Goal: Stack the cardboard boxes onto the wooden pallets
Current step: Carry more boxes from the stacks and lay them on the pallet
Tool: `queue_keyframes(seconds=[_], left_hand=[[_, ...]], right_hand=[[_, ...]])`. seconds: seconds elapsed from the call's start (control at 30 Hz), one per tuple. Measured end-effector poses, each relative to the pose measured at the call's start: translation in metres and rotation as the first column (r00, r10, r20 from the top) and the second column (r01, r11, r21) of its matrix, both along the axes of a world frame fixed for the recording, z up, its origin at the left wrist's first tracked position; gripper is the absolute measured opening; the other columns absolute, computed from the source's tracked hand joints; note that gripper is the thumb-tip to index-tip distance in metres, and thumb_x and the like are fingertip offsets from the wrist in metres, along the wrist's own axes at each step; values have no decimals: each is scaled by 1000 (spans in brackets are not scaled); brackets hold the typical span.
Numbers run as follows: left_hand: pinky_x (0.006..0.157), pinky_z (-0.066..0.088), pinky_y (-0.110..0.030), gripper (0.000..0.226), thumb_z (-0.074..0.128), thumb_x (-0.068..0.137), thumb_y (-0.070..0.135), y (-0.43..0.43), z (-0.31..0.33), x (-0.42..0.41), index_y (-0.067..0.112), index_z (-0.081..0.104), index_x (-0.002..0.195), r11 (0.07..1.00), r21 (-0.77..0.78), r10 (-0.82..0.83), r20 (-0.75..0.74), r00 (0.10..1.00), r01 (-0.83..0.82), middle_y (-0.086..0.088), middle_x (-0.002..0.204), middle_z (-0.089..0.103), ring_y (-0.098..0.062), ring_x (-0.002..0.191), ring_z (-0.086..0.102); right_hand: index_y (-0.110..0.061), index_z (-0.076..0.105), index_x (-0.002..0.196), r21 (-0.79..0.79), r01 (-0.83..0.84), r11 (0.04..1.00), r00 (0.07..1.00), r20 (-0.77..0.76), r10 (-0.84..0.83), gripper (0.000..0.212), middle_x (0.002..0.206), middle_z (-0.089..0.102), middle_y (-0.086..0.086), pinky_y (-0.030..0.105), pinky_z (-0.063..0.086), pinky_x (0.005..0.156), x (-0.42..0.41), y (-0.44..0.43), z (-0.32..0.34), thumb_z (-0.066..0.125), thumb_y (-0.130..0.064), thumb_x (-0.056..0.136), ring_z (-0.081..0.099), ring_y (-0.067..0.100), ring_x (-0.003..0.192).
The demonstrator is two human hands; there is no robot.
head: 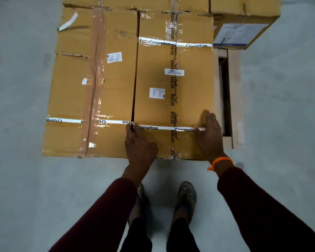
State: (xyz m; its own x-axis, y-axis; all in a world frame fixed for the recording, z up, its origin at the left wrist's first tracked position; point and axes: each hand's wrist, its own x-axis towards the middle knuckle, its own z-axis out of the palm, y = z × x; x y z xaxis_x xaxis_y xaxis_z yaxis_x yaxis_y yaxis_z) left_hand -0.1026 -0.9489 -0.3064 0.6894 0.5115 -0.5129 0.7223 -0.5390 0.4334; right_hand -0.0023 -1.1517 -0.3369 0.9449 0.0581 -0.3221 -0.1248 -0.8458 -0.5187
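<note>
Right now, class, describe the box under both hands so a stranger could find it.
On the wooden pallet, two long cardboard boxes lie side by side nearest the person. Take the right-hand box, under the left hand and right hand. Its centre tape carries black lettering; the left-hand box has plain brown tape.

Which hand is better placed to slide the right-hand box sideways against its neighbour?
Probably the right hand: it lies flat near the outer edge of the right-hand box, so it can push toward the left box. The left hand sits at the seam between them.
</note>
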Motion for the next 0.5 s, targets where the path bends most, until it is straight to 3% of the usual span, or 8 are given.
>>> queue_keyframes(seconds=[0.13,0.3,0.5], left_hand=[[124,11,-41,78,62,97,31,-21,82,-24,10,20,160,989,-135,-53,5,999,53,-18,168,7,-33,156,8],[108,35,-32,57,72,91,20,-19,231,-81,0,53,141,970,-232,-44,107,993,68,-20,142,55,-34,133,50],[94,34,-17,46,68,95,26,10,366,-148,12,60,138,968,-248,85,207,975,-32,-12,140,60,-26,127,57]], right_hand=[[-13,36,157,15,-147,989,989,-27,147,67,162,35,15,51,26,123,-54,19,74,65,-20,97,28,35,151],[-3,56,141,153,-107,982,991,-67,119,50,137,60,21,49,44,110,-122,32,217,68,-18,94,53,38,129],[1,65,128,311,-153,938,987,5,160,35,129,67,20,29,41,103,-195,57,369,65,-13,95,62,34,120]])
